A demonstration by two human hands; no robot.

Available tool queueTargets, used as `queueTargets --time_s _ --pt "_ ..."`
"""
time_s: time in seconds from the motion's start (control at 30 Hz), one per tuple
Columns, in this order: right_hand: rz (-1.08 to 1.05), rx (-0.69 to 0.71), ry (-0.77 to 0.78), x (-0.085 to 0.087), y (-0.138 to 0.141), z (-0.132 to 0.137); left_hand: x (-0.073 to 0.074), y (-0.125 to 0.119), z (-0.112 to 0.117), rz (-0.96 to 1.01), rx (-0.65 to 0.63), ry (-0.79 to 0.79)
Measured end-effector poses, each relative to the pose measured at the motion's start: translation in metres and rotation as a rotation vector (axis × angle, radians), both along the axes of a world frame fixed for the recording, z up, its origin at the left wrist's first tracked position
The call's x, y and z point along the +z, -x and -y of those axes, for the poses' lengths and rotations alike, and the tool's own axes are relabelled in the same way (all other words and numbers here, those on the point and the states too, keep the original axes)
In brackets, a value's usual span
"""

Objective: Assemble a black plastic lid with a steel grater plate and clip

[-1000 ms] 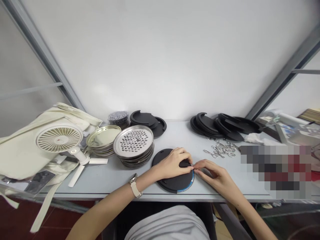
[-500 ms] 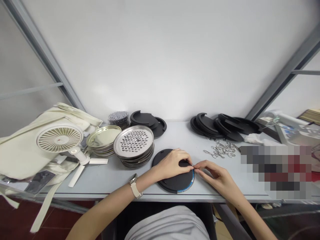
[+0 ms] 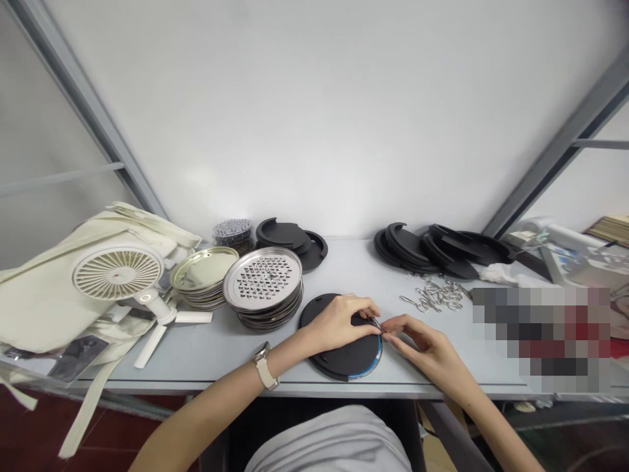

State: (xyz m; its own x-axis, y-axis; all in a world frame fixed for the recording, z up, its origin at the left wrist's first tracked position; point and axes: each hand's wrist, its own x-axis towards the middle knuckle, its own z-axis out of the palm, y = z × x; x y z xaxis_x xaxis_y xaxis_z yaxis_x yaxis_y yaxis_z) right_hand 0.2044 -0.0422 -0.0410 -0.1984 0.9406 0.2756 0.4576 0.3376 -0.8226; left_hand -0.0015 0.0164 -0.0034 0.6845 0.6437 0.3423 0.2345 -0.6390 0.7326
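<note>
The disc lay flat on the table (image 3: 417, 373), close to the middle of its near edge, a blue strip (image 3: 377, 357) showing along the disc's (image 3: 324, 362) right rim. The left hand (image 3: 339, 321) rested on the disc, thumb and forefinger curved around a clip (image 3: 374, 322); whether they gripped it could not be told. The right hand (image 3: 425, 344), beside the rim, had thumb and forefinger closed on what looked like the clip's outer end. Over the last second, disc and hands had hardly shifted, but more of the clip had come into sight between the left fingers, which suggested that the handling at the rim was still under way. Loose clips (image 3: 439, 294) lay farther back, in front of black discs (image 3: 405, 246) near the table's far edge.
</note>
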Motion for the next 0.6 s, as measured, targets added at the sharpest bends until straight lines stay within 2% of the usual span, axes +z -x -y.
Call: queueTargets --time_s 0.2,0.6 --pt "-0.03 0.003 0.027 -0.003 0.0 -0.002 -0.001 0.0 -0.001 0.005 -0.014 0.022" --pt "0.038 -0.008 0.025 0.008 0.002 0.001 -0.001 -0.001 0.0 0.001 -0.008 0.036"
